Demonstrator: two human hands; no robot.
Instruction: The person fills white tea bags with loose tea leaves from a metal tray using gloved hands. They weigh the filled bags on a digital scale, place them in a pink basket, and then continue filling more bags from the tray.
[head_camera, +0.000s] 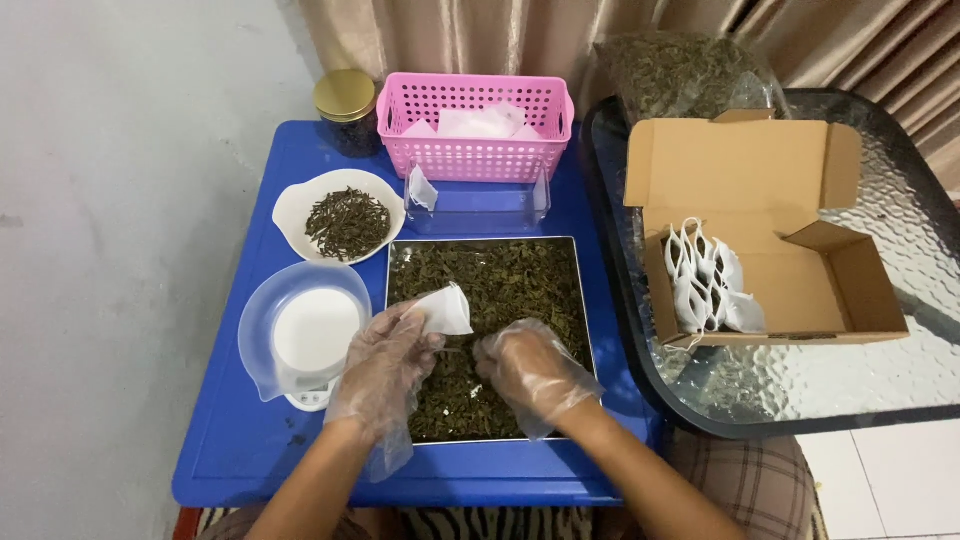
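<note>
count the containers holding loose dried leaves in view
3: the square tray under both gloved hands, the white bowl left of it, the clear bag behind the cardboard box. The jar's contents are unclear.

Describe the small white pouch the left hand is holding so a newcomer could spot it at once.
Start at the blue table and find the square metal tray of dried green leaves at its middle. Over the tray's left part, the gloved left hand pinches a small white pouch. Unlike the pouches in the cardboard box, it is alone and held up.

You get soft, even light here, bright enough to see everything. The glass table (880, 250) at the right of the frame shines with pale glare. Shadows are faint. The picture looks sharp, with no blur.
</note>
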